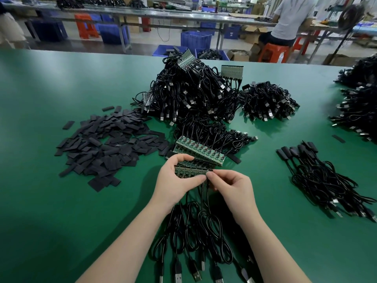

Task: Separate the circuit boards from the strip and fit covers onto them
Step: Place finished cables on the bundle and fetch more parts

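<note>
Dangling black cables, green strip [190, 172]

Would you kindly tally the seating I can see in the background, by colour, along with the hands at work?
Orange plastic stools: 3 (one on the left, one under the seated person, one further right, partly hidden)
Hands gripping the circuit board strip: 2 (left hand, right hand)
Total: 5

Surface [61, 82] was plain green. Covers [106, 144] were matte black, cables [193, 94] glossy black, circuit board strip [201, 151] green, stools [85, 25] orange-red, crates [195, 39] blue.
</note>
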